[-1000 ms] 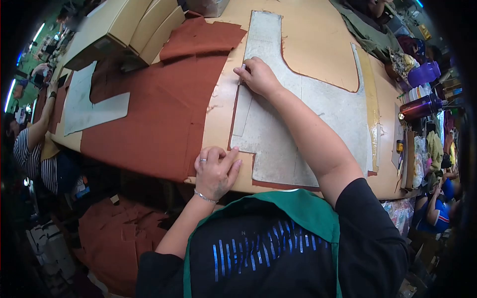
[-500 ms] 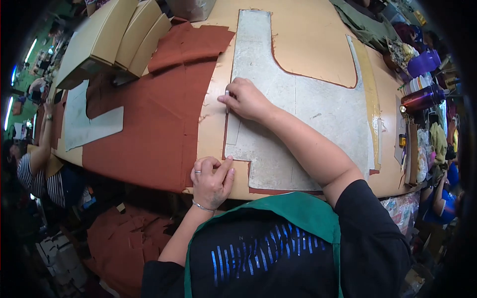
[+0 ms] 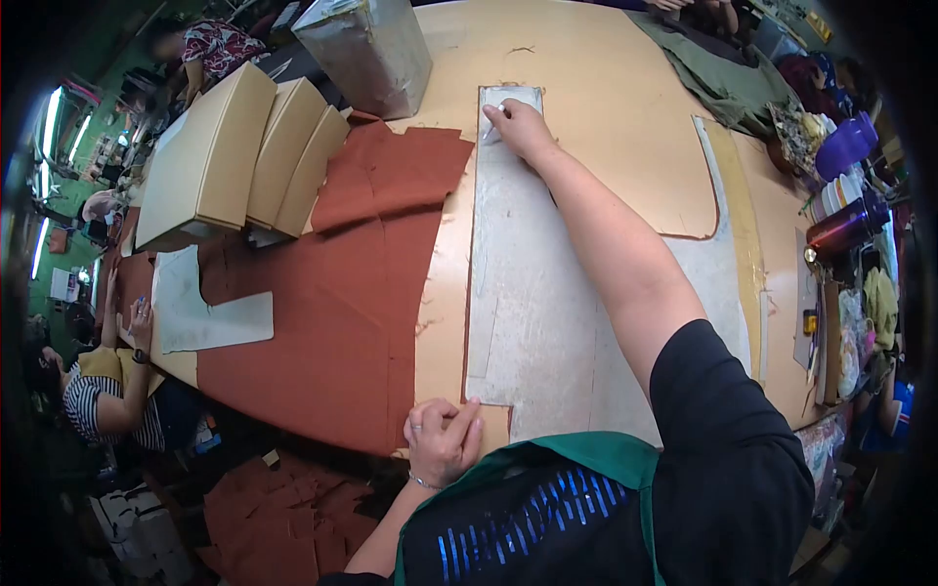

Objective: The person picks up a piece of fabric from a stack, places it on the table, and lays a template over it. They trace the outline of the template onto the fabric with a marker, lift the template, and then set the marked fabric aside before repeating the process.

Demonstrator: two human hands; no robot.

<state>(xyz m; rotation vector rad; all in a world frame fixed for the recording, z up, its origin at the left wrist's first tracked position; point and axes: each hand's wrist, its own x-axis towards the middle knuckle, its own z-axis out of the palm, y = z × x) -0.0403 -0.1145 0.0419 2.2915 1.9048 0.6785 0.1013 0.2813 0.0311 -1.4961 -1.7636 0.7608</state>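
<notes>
A large grey metal template (image 3: 528, 293) lies flat on rust-brown fabric on the tan cutting table (image 3: 606, 117). My right hand (image 3: 516, 122) reaches to the template's far top end and holds a small white marker or blade against its upper left corner. My left hand (image 3: 443, 438) rests with fingers curled at the near table edge, pressing beside the template's lower left corner. A big sheet of rust-brown fabric (image 3: 342, 303) spreads to the left of the template.
Three cardboard boxes (image 3: 244, 161) and a wrapped silver block (image 3: 369, 49) stand at the far left. A second grey template (image 3: 205, 313) lies on fabric by another person (image 3: 103, 391). Bottles (image 3: 848, 220) and clutter crowd the right edge. Fabric scraps (image 3: 283, 518) lie on the floor.
My right hand has moved from the middle of the template's left edge up to its far top corner. The view has shifted forward; my left hand stays at the near edge.
</notes>
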